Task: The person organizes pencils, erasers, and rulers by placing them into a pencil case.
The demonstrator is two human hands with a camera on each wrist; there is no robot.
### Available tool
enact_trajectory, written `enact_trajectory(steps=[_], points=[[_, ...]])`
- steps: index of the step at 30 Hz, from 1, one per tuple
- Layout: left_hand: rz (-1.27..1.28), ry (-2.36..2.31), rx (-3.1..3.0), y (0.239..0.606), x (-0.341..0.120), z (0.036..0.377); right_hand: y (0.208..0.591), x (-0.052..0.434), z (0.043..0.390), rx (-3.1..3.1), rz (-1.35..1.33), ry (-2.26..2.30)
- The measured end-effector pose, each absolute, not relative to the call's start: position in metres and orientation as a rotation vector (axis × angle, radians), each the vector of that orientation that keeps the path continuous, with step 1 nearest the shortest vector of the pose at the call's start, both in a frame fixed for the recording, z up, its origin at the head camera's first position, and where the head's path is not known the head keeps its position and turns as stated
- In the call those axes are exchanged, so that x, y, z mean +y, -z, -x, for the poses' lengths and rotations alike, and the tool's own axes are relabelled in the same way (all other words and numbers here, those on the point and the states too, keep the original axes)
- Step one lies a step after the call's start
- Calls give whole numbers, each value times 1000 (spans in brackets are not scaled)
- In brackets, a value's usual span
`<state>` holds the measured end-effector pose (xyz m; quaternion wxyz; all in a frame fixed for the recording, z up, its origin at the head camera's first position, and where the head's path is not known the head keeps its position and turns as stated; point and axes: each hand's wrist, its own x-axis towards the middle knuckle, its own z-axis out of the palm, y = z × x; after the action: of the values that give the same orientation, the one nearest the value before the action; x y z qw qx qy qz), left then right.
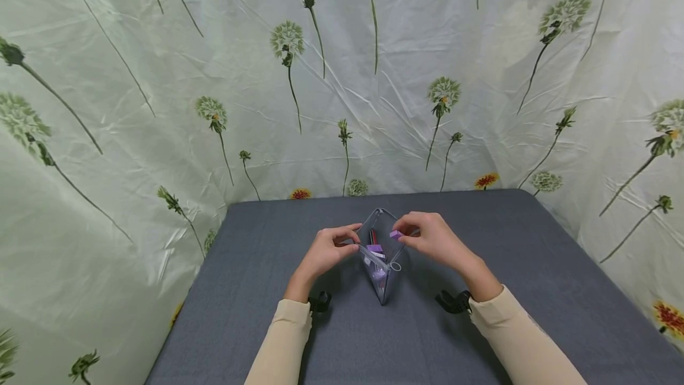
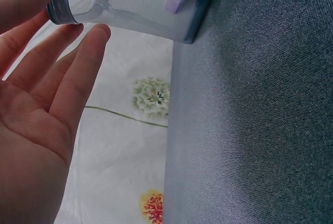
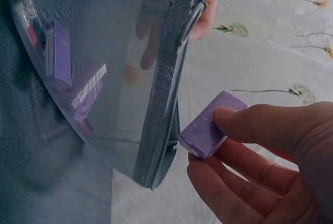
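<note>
A grey see-through mesh zip pouch (image 1: 382, 294) stands with its mouth open on the table. My left hand (image 1: 327, 251) pinches the rim on its left side; in the left wrist view the thumb and fingertips grip the dark zipper edge (image 2: 61, 5). My right hand (image 1: 431, 236) holds a small purple box (image 3: 210, 125) between thumb and fingers, just outside the zipped edge (image 3: 162, 94). Behind the mesh lie purple boxes (image 3: 60, 55) and a slim red-and-white item (image 3: 28, 26). A red-and-black item (image 1: 373, 236) also shows inside, partly hidden.
The pouch stands on a dark grey cloth-covered table (image 1: 256, 325). A pale curtain (image 1: 385, 106) printed with dandelions hangs behind the table and along its sides. A ring-shaped pull (image 1: 395, 267) hangs at the pouch's near corner. Black straps (image 1: 453, 302) sit at both wrists.
</note>
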<state>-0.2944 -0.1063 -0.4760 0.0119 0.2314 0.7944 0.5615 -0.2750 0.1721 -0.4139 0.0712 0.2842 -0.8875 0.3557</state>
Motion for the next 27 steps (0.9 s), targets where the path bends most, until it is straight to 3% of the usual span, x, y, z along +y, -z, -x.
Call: enact_trajectory(steps=[27], points=[[-781,-1737,2481,481,-112,300,423,145,292,-2790,-1045,-982]])
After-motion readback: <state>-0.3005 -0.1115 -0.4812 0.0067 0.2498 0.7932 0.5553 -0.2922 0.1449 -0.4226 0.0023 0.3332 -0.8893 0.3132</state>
